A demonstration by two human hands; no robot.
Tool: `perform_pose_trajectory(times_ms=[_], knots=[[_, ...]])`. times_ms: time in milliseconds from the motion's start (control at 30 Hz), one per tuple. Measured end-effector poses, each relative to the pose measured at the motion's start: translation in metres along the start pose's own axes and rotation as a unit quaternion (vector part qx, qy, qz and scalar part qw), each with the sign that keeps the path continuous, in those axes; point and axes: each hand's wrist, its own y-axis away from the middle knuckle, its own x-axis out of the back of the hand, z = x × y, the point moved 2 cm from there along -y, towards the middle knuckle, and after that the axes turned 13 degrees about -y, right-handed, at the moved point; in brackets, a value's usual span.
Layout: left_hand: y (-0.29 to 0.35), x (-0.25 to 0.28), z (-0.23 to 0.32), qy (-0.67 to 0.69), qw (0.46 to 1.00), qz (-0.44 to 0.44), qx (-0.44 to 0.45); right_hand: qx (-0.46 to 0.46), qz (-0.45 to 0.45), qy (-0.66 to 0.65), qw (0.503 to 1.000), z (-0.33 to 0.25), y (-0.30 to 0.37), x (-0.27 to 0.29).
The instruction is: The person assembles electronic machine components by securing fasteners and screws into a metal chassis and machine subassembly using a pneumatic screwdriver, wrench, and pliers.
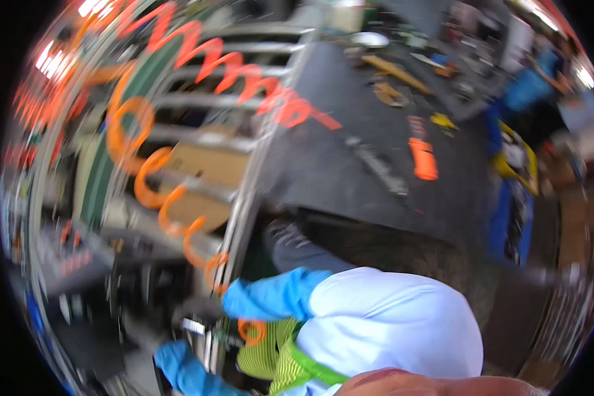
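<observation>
Motion blur smears much of the view. My right hand (201, 308), in a dark grey glove below a blue sleeve, is curled at the lower left beside a small object with a white patch (193, 326). What it grips is too blurred to name. A metallic fitting (226, 338) lies just below it, close to a loop of the orange coiled hose (153, 188). My left hand (140, 333), also in a grey glove with a blue sleeve, reaches out farther left near dark equipment. Its fingers are too smeared to read.
A metal roller conveyor (234, 198) with cardboard on it runs along the left. Ahead, a dark-topped bench (323, 165) carries an orange-handled tool (422, 158), a grey bar-shaped tool (379, 165) and a red coiled hose (228, 63). Blue bins (510, 224) and another person (531, 82) are at right.
</observation>
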Motion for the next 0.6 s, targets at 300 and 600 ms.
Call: perform_pose_trajectory(times_ms=[300, 600], knots=[[-0.018, 0.003, 0.023, 0.004, 0.999, -0.001, 0.032, -0.165, 0.129, -0.293, 0.933, -0.065, 0.025, -0.013], [-0.016, 0.027, 0.036, 0.048, 0.999, 0.023, -0.004, -0.182, 0.138, -0.316, 0.921, -0.080, 0.033, -0.017]])
